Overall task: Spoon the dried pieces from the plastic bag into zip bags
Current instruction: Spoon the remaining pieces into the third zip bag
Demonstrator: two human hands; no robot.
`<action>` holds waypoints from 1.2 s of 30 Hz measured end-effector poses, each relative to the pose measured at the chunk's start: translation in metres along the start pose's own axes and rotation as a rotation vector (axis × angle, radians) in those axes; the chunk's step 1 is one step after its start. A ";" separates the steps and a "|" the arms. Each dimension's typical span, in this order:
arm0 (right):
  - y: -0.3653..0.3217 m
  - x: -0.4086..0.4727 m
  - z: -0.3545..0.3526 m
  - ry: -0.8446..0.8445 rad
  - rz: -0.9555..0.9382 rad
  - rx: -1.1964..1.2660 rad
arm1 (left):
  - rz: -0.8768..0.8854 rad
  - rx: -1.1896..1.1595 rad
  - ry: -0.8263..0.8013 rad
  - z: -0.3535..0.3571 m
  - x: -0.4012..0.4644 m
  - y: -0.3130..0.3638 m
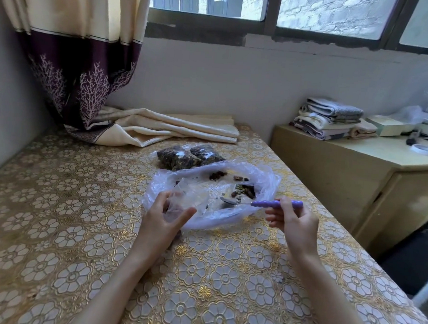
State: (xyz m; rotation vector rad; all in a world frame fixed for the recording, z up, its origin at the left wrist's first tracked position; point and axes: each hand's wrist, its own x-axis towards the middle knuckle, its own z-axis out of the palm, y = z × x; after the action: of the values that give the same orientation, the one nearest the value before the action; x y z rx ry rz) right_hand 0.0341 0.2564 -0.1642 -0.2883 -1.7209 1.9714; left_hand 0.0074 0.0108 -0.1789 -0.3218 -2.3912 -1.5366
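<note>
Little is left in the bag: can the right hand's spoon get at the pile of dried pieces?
Probably yes: the plastic bag lies spread open, and nothing sits between the spoon and the dried pieces.

free: near tablecloth (pixel 53 227) | blocked: filled zip bags (pixel 190 156), folded curtain (pixel 172 128) behind

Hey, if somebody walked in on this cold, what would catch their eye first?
Probably the purple-handled spoon held in the right hand, its bowl over the open plastic bag mid-table, where a few dried pieces remain. The left hand grips a clear zip bag beside it. Just behind lie two filled zip bags, dark against the gold floral tablecloth.
</note>
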 end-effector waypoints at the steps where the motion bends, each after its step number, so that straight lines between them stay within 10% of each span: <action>1: 0.002 0.001 -0.001 0.015 0.019 0.013 | 0.001 0.000 -0.001 0.000 0.000 0.000; 21: 0.011 0.008 0.016 0.140 -0.385 -0.475 | -0.004 0.089 0.002 -0.001 0.001 -0.004; 36: 0.018 0.008 0.004 0.154 -0.089 -0.233 | 0.018 0.036 -0.028 0.000 -0.001 -0.001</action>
State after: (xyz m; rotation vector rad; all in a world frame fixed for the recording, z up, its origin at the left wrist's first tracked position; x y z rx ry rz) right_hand 0.0213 0.2560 -0.1800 -0.4257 -1.8298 1.6426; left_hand 0.0078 0.0104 -0.1797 -0.3585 -2.4273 -1.4891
